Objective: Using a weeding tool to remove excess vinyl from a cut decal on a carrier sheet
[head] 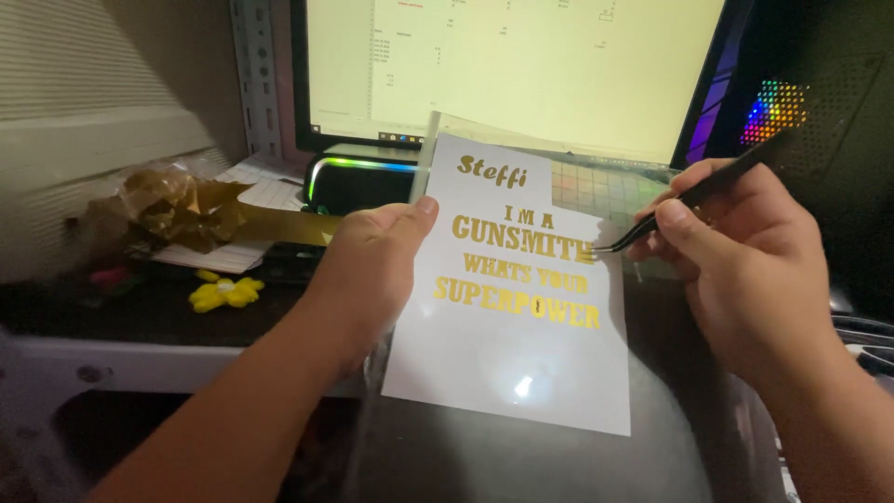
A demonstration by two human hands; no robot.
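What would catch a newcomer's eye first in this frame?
At centre, a white sheet with gold lettering, gripped at its left edge by the left hand. The right hand holds black tweezers with the tips at the sheet's right edge. Behind glows a bright monitor, with crumpled gold foil scraps at left.

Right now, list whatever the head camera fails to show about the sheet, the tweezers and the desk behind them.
- White sheet: its left edge lies behind the left hand.
- Black tweezers: the tip touches the gold lettering; whether it pinches anything is too small to tell.
- Right hand: its grip hides the tweezers' middle.
- Monitor: top cut off, overexposed.
- Gold scrap pile: blurred, dim.
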